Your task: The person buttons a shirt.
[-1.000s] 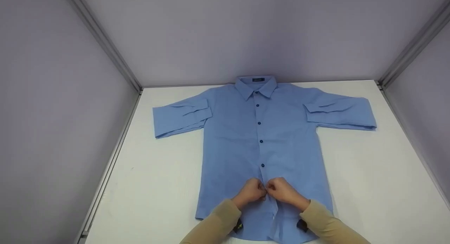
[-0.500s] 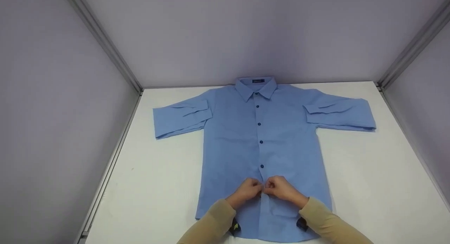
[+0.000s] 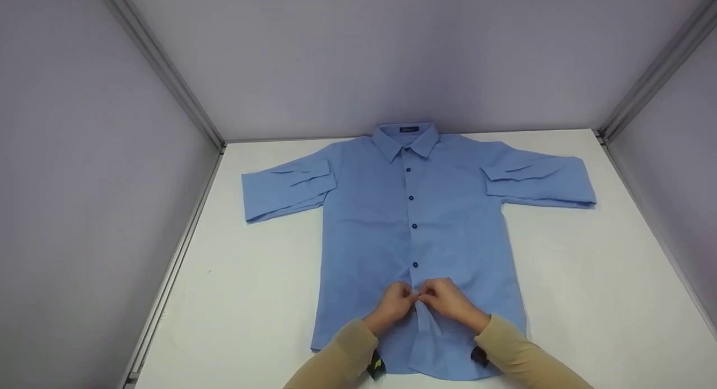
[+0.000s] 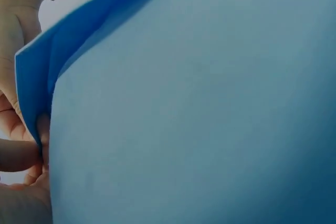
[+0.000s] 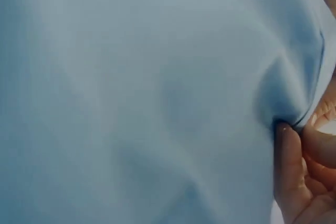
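Observation:
A blue button-up shirt [image 3: 364, 226] lies front up, collar at the far side and sleeves folded back. Down its front placket runs a line of dark buttons, the lowest visible button [image 3: 415, 264] just beyond the hands. My left hand [image 3: 395, 302] pinches the placket edge from the left. Against it, fingertips nearly touching, my right hand [image 3: 448, 299] pinches the other side of the placket. Both wrist views show fingers gripping folded cloth [image 4: 34, 87], with much of each view filled by shirt fabric [image 5: 157, 87]. Whatever lies between the fingertips is hidden.
Beneath the shirt is a white table [image 3: 252, 299], bounded by grey walls [image 3: 392, 52] at the back and both sides. Metal rails [image 3: 185, 237] run along the corners. Dark wrist devices [image 3: 376, 366] sit under the forearms.
Both hands stay at the placket and have shifted slightly left. The lower placket edge swung left, then lifted and folded open a little below the hands.

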A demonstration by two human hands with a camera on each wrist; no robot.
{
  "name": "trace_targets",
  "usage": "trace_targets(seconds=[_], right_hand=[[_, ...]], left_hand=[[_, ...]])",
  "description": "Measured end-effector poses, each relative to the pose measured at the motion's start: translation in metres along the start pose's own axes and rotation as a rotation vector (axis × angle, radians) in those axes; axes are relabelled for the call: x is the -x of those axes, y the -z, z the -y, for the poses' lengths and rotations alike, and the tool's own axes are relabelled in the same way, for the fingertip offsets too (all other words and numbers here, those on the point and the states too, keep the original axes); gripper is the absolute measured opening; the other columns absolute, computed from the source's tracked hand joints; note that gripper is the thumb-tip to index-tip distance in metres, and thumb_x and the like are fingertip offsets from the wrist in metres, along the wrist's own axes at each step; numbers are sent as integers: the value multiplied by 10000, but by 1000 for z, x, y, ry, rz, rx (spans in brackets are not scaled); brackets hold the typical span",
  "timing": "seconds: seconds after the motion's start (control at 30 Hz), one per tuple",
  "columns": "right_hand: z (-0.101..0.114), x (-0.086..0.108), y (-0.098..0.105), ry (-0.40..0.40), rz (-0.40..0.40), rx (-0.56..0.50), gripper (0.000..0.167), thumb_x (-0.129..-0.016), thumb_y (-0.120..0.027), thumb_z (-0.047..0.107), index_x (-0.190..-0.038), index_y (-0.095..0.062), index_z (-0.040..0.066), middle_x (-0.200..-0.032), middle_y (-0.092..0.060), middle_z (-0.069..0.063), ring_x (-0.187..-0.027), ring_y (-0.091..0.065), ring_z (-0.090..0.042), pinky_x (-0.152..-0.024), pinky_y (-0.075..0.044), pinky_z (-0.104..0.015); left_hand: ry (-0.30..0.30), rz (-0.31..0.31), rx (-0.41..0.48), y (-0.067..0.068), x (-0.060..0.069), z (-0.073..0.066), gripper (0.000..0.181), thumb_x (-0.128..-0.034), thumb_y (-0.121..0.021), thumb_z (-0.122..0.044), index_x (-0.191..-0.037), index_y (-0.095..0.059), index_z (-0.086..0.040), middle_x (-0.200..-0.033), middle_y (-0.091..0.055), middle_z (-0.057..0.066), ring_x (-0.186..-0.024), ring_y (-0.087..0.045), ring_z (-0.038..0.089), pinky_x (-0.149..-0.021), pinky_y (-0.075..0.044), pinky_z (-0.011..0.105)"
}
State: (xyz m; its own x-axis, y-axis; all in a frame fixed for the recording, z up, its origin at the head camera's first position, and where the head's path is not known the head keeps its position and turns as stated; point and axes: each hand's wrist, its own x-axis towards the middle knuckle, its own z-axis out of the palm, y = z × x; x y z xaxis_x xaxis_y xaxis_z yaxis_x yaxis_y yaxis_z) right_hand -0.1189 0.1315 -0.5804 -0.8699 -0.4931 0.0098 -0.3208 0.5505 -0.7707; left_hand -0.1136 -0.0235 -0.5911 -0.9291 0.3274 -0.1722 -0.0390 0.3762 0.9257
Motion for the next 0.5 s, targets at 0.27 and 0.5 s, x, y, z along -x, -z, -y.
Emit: trace_targets(seconds=[0.27, 0.5], right_hand=[[22, 5, -4, 124, 14, 376, 350, -786, -550, -22, -539, -347, 120, -474, -245, 32, -403, -260, -93, -400, -250, -231], [21, 2, -4, 10, 98, 314, 294, -824, -486, 6, -571, -372, 102, -499, -279, 22, -430, -262, -101, -421, -253, -246]], left_hand=[[-152, 18, -241, -1, 2, 2, 392, -771, -491, 117, -539, -278, -117, -499, -202, -67, -441, -196, 56, -427, -212, 192], [-152, 53, -261, 2, 3, -1, 399, -764, -482, 127, -561, -252, -127, -533, -164, -52, -475, -160, 77, -451, -188, 209]])
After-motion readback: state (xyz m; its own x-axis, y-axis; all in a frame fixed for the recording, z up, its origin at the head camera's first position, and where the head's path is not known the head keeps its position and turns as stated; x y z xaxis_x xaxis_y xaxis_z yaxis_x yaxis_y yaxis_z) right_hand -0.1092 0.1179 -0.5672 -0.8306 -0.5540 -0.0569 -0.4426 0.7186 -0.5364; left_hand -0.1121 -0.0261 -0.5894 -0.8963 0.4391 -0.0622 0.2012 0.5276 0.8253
